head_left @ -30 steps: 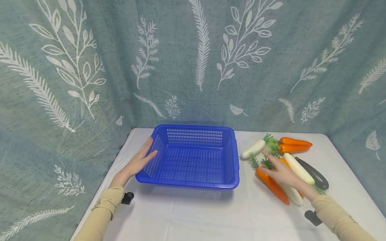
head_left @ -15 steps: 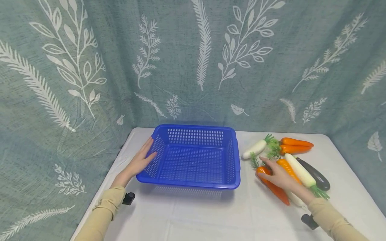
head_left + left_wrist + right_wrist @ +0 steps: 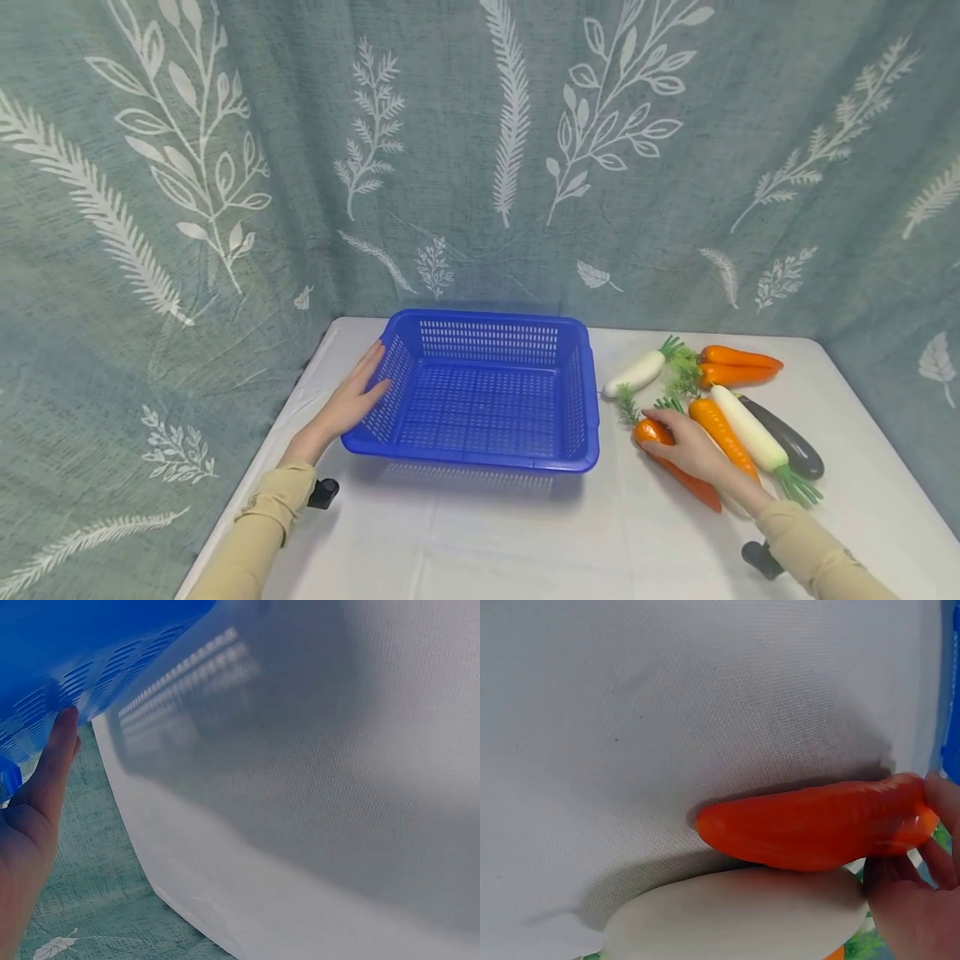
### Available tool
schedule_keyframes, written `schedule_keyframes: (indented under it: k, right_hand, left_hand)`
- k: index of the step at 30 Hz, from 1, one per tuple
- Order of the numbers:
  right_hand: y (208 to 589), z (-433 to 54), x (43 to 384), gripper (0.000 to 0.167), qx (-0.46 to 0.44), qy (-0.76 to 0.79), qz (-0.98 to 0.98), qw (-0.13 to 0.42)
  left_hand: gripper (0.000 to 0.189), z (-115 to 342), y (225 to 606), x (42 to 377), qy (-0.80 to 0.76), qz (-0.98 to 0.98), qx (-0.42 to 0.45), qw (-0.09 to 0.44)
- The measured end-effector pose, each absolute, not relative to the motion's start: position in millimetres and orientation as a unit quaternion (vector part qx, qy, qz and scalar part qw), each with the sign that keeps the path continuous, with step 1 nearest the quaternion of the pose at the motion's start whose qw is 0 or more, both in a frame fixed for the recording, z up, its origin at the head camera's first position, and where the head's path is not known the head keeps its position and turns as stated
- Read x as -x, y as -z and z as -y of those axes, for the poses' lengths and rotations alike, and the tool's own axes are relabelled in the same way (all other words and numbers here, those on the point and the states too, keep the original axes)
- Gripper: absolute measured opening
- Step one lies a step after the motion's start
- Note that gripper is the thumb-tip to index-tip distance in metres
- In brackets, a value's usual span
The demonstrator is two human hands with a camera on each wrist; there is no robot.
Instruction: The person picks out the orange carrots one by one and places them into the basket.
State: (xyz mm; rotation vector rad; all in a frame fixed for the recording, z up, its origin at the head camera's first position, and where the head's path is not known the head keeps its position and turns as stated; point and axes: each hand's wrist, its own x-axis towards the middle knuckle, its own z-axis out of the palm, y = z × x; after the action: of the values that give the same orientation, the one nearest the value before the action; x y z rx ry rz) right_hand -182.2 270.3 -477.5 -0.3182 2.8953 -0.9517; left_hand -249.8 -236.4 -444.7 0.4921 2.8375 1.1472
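My right hand (image 3: 690, 450) pinches the leafy end of an orange-red carrot (image 3: 697, 487), thumb on one side and fingers on the other. In the right wrist view the carrot (image 3: 810, 825) lies beside a white radish (image 3: 735, 915), its tapered tip pointing away from the hand. From the head, that radish is mostly hidden under the hand. My left hand (image 3: 345, 408) rests with straight fingers against the left side of a blue plastic basket (image 3: 480, 461). The left wrist view shows a fingertip at the basket's slotted wall (image 3: 112, 667).
Right of the hand lie an orange carrot (image 3: 723, 433), a white radish (image 3: 753, 433) and an eggplant (image 3: 787, 442). Behind them are a pair of orange carrots (image 3: 738, 367) and another white radish (image 3: 637, 373). A patterned curtain (image 3: 465, 167) hangs behind the white-covered table (image 3: 525, 542).
My right hand has moved down and slightly left from over the vegetables, and its fingers have closed on the carrot's leafy end. The left hand has stayed at the basket.
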Motion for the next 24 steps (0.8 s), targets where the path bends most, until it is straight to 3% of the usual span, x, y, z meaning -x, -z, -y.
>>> schedule_keyframes:
  k: [24]
  right_hand:
    - [477.6,-267.0,185.8,0.048,0.085,0.305,-0.948,0.044]
  left_hand:
    - [0.053,235.8,442.8,249.2,-0.381,-0.911,-0.158,0.015]
